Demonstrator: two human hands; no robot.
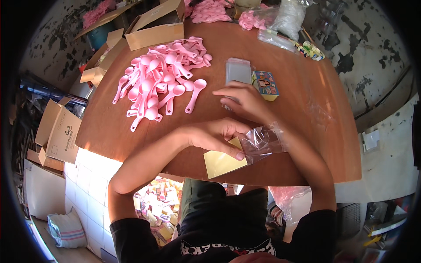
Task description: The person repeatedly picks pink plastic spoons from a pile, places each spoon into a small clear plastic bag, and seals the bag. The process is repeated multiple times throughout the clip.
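My left hand [221,136] is closed on a yellow card [223,163] near the table's front edge, its thumb pressed on the card's face. A clear plastic bag [263,142] lies against the card's right side and reaches across to my right forearm; how it is held is hidden. Farther up, my right hand [245,100] is over the table with fingers reaching left, apart from the thumb. It is just below a stack of clear plastic sleeves [238,72] and beside a stack of colourful printed cards [265,84]. To the left lies a heap of pink plastic spoons [153,83].
Cardboard boxes [158,28] stand at the far left edge. Pink pieces [210,11] and clear bags [289,19] lie at the back. Below the table's front edge, a pile of packed cards and spoons [160,201] shows at the left. A white sack [66,229] sits lower left.
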